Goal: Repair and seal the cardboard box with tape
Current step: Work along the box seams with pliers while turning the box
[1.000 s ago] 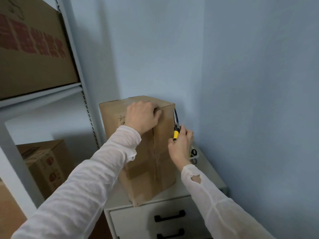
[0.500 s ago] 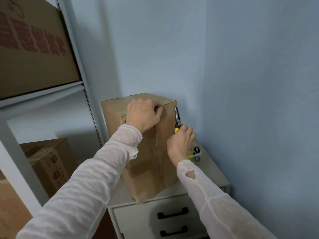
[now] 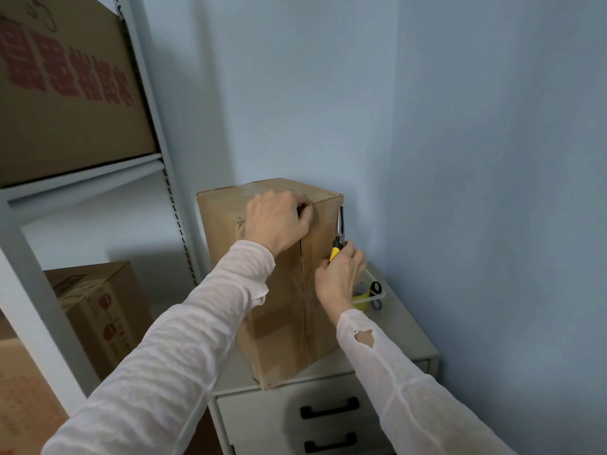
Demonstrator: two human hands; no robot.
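Observation:
A tall brown cardboard box (image 3: 279,326) stands upright on a white drawer cabinet (image 3: 407,339), its taped centre seam facing me. My left hand (image 3: 277,220) grips the box's top front edge with curled fingers. My right hand (image 3: 340,274) holds yellow-handled needle-nose pliers (image 3: 340,229), jaws pointing up at the box's top right corner. A yellowish tape roll (image 3: 361,295) lies in a clear tray behind my right hand, mostly hidden.
Black-handled scissors (image 3: 375,287) lie in the clear tray (image 3: 379,292). Blue walls close the corner behind and to the right. A white metal shelf rack (image 3: 170,178) stands at left with large cardboard boxes (image 3: 65,93) on it. Drawer handles (image 3: 328,410) show below.
The pliers have risen along the box's right edge, so their tip is now at the top corner. My left hand stays on the box top.

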